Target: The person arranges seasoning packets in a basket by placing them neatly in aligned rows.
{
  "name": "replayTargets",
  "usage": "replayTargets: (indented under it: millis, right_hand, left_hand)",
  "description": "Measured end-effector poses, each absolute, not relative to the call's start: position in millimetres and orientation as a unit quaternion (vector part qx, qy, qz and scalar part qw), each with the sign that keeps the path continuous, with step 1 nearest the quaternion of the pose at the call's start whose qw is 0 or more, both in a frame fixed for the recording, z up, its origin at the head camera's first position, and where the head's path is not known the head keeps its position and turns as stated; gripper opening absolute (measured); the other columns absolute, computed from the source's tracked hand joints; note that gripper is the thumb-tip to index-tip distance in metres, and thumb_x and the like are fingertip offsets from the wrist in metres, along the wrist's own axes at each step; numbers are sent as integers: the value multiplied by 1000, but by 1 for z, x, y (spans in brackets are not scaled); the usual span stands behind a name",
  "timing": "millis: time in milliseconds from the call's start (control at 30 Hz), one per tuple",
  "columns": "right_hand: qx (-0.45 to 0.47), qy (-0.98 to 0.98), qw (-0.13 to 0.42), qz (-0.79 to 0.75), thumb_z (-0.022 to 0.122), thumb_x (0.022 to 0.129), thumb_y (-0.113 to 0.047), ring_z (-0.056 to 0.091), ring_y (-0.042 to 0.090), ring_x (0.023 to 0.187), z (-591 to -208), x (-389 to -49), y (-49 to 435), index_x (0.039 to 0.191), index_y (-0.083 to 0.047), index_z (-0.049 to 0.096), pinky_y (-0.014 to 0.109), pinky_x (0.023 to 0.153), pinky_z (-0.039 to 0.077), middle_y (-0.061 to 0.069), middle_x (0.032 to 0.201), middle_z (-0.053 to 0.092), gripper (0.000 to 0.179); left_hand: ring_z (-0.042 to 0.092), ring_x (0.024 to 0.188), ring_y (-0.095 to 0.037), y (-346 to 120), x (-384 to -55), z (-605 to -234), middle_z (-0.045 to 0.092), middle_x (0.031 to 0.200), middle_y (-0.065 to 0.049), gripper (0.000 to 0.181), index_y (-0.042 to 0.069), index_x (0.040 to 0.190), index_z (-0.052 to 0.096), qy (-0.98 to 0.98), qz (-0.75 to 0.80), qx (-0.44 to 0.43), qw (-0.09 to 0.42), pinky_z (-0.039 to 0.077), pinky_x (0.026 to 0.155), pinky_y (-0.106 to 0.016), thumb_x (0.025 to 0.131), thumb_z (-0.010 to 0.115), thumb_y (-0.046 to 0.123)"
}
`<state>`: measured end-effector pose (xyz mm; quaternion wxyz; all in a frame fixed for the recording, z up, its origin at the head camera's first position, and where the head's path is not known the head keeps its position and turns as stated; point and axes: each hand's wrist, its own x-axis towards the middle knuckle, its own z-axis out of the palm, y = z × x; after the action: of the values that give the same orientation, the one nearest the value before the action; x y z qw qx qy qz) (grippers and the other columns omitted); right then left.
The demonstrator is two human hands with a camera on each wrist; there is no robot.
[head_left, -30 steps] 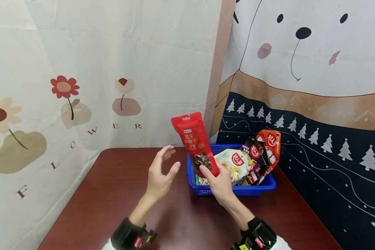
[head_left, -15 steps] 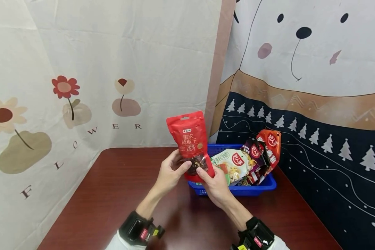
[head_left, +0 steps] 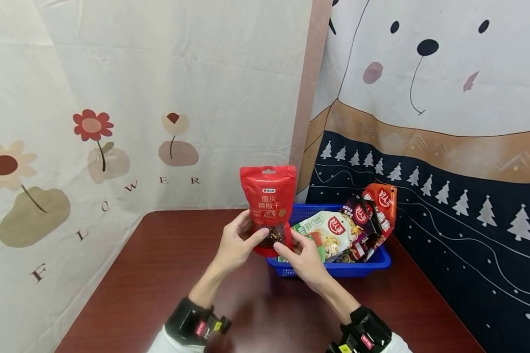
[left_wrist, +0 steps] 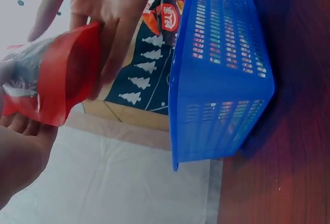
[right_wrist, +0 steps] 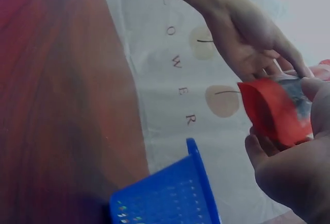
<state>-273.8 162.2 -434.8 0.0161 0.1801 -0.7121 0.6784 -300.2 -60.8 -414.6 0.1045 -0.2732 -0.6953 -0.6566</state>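
Both hands hold up a red snack pouch (head_left: 269, 196) with a hang hole at its top and a clear window low down that shows dark contents. My left hand (head_left: 235, 245) grips its lower left side, thumb on the front and fingers behind. My right hand (head_left: 306, 260) pinches the lower right corner, thumb across the front. The pouch stands upright, its face toward the head camera. In the left wrist view the bottom fold of the pouch (left_wrist: 69, 74) shows between the two hands. The right wrist view shows the same red bottom (right_wrist: 268, 112) raised above the table.
A blue plastic basket (head_left: 357, 269) stands behind and right of the hands on the dark red table (head_left: 168, 274). It holds several snack bags, among them a white one (head_left: 331, 228), a dark purple one (head_left: 359, 215) and an orange-red one (head_left: 383, 208). Printed cloths hang behind.
My left hand has come in from the left and taken hold of the pouch's left side. The pouch has turned from tilted to upright, and my right hand has stayed on it.
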Motion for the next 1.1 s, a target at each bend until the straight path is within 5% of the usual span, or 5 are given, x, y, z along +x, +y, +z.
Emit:
replayTargets:
  millis: [100,200,400,633,1100]
  right_hand:
    - [187,-713,34,674,69,111,-16,68,32,147,-431,-276,169,167,-1,50,19,109,59,27,161,64,60]
    - [202,-708,48,675,68,112,-15,62,33,154,-421,-277,175,168,-1,47,19,113,57,26,166,59,62]
    - [219,-682,20,697,67,112,-17,69,10,140,-395,-280,180,171,-5,43,28,113,62,24,166,58,64]
    - [189,-674,-34,713,70,112,-19,66,21,140,-378,-284,182,165,-7,48,36,115,63,15,158,64,59]
    - [159,-717,-61,676,79,106,-18,70,25,132,-369,-294,198,165,-13,44,46,105,68,17,154,64,69]
  left_hand:
    - [78,126,-19,-65,-302,-415,78,144,-16,57,14,159,61,-705,-642,-283,102,65,103,-27,106,80,13]
    - [79,126,-22,-68,-302,-417,78,144,-14,57,15,160,61,-717,-626,-296,86,65,104,-28,106,80,15]
    - [80,125,-26,-72,-301,-425,77,146,-14,59,15,162,59,-735,-601,-312,40,67,103,-30,107,80,19]
    - [80,118,-18,-74,-303,-432,79,143,-12,53,13,155,65,-742,-587,-322,17,66,100,-27,105,82,16]
    - [80,117,-15,-78,-314,-431,81,137,-13,51,10,154,67,-736,-573,-360,-21,66,101,-29,106,81,16]
